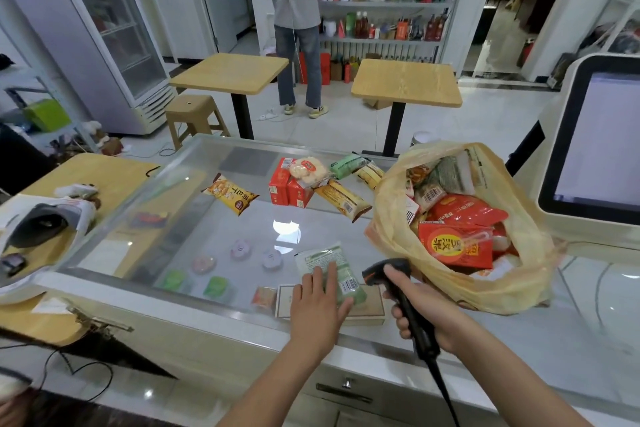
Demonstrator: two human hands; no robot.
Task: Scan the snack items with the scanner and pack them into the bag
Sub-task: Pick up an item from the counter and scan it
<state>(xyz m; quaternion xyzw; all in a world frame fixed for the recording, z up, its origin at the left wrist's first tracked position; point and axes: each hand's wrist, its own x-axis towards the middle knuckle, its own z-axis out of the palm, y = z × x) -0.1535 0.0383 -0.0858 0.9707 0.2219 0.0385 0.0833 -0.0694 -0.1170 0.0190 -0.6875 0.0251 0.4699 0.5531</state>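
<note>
A green snack packet (341,274) lies flat on the glass counter (194,218), barcode side up. My left hand (318,302) rests on it with straight fingers. Just to its right, my right hand (419,305) grips a black handheld scanner (391,272) whose head points at the packet. A yellow plastic bag (485,284) stands open to the right, filled with red and other snack packs. More snacks lie further back: a yellow packet (230,198), red boxes (287,185), a long yellow packet (343,199) and a green pack (348,165).
A checkout screen (595,146) stands at the right edge. A white device with a dark pad (38,225) sits at the left. Beyond the counter are two wooden tables (405,83), a stool (194,114), shelves, and a person standing with their back turned (298,21).
</note>
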